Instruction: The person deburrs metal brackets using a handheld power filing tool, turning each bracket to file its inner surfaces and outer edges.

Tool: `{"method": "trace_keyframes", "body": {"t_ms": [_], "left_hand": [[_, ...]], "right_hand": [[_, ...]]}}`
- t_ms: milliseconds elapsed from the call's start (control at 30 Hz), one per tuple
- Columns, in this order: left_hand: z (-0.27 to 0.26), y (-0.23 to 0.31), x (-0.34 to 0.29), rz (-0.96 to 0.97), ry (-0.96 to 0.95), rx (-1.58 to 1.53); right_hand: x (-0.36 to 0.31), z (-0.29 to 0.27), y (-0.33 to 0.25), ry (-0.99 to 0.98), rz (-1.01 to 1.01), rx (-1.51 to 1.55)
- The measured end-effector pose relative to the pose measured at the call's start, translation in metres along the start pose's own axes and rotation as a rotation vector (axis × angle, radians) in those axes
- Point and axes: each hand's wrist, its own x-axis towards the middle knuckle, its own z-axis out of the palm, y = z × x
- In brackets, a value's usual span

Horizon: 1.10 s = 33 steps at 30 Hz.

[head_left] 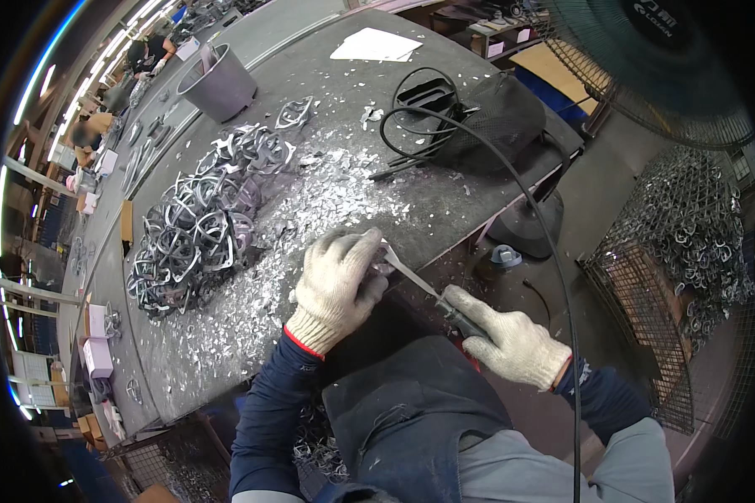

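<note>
My left hand (337, 283), in a white knit glove with a red cuff edge, is closed round a small metal part (381, 265) at the table's near edge. Most of that part is hidden by the fingers. My right hand (518, 342), gloved the same way, grips the dark handle of a flat-bladed hand tool (413, 275). Its narrow silver blade points up and left, with the tip against or very near the part. Left of my hands lies a heap of looped metal frames (200, 220). Silvery flakes (331, 191) are strewn across the tabletop beside it.
A grey bucket (218, 86) and white paper (376, 45) stand and lie on the dark table (310, 75). A black mesh bag (495, 126) sits at the right, a cable hanging past it. A fan (654, 67) and a wire cage of metal frames (679, 243) are beyond. Co-workers sit far left.
</note>
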Motion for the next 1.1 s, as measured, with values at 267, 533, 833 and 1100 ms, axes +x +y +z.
{"method": "trace_keyframes", "body": {"t_ms": [267,533,833,1100], "left_hand": [[0.006,0.004,-0.006,-0.714,0.260,-1.054],[0.010,0.023,-0.005,-1.316,0.575,-1.695],[0.030,-0.008,-0.036,-0.956,0.523,-1.986],[0.053,-0.014,-0.052,-0.877,0.546,-1.550]], "right_hand": [[0.008,0.031,0.007,0.280,-0.353,0.224],[0.016,0.044,-0.015,0.429,-0.483,-0.361],[0.024,0.040,-0.021,0.492,-0.349,-0.325],[0.013,0.046,-0.038,0.260,-0.339,-0.028]]}}
